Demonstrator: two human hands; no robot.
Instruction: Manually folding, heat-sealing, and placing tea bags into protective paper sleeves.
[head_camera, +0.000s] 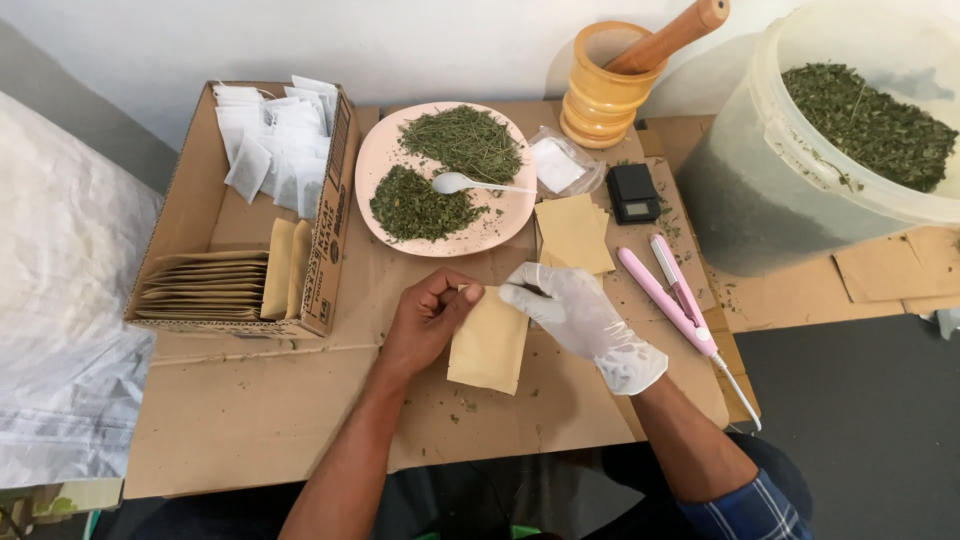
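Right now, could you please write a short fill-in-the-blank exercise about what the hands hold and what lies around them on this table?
1. Both hands hold a tan paper ____ by its top edge.
2. The right hand wears a white ____; the left hand is bare.
3. The white spoon lies on the ____ plate of dried herbs.
4. The pestle stands in the wooden ____.

Missing words: pouch; glove; pink; mortar.

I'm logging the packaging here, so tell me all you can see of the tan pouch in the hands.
The tan pouch is a flat, rectangular paper-looking envelope, plain and unprinted. It lies slightly tilted on the cardboard-covered table, below the pink plate. The bare left hand and the white-gloved right hand both pinch its top edge. Whether it is filled cannot be told.
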